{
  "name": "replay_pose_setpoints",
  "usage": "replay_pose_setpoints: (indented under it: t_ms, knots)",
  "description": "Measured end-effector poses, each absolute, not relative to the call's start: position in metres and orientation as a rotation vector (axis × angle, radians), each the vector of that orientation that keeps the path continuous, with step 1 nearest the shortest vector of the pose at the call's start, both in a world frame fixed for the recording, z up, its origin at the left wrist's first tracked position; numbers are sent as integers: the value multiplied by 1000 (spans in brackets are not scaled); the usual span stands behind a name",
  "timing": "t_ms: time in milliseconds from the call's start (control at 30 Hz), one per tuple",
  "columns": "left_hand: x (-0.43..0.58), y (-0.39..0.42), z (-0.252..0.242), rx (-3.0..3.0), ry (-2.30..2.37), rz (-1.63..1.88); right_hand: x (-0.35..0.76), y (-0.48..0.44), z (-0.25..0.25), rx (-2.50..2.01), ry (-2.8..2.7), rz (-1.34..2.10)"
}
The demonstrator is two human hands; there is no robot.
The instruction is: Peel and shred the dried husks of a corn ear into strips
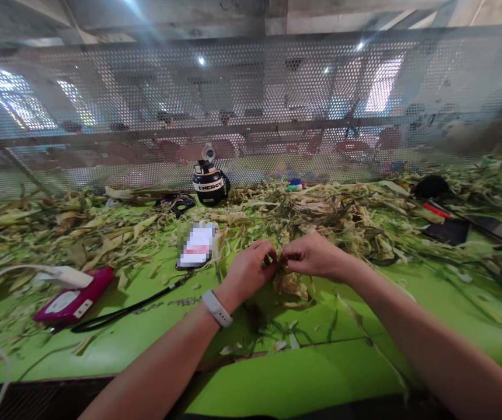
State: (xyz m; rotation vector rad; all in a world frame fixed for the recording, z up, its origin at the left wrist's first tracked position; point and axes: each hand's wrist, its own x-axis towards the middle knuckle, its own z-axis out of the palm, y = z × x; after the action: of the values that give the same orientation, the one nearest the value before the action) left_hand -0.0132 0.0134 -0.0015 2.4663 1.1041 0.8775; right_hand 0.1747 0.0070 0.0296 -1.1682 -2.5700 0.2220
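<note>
My left hand [251, 269] and my right hand [312, 256] meet over the green table [286, 379], fingertips pinched together on a small bit of dried plant husk [279, 263]. A crumpled clump of pale husk [292, 286] lies on the table just below the hands. A white band sits on my left wrist [216, 308]. What exactly the fingers pinch is mostly hidden by them.
Dried leaves and husks [321, 216] cover the table's far half. A black bottle [209, 182] stands at the back by a perforated metal screen [251, 99]. A card on a lanyard [196, 246], a pink device with white cable [73, 297] lie left; dark tools [448, 230] lie right.
</note>
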Motion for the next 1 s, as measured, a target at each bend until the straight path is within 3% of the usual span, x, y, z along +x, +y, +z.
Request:
replay_pose_setpoints:
  t_ms: [667, 1000]
  knots:
    - [-22, 23, 4, 2431, 636, 976, 187, 18, 28, -1132, -2474, 396]
    - [-41, 37, 13, 2249, 630, 448, 206, 27, 30, -1302, -2506, 517]
